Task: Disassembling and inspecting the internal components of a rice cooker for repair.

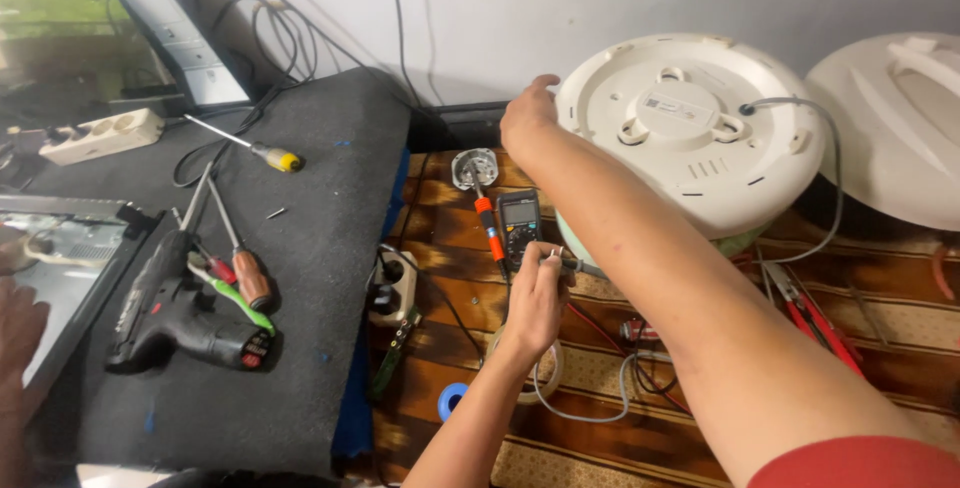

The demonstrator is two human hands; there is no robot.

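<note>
A round white appliance (700, 148) lies tilted with its underside facing me. My right hand (528, 116) reaches across and grips its left rim, fingers curled behind the edge. My left hand (535, 298) is closed around a small plug with metal prongs (566, 262), held just right of a black multimeter (518, 220). A grey cord (590, 410) loops on the mat below this hand, and another stretch of it leaves the appliance's base. Red test leads (600, 333) run under my right forearm.
An orange-handled soldering iron (487, 228) lies by its stand (473, 168). A black drill (175, 313), screwdrivers (245, 273) and a power strip (100, 135) lie on the dark mat. A white lid (890, 128) and red pliers (815, 313) sit right. Another person's hand (15, 323) shows far left.
</note>
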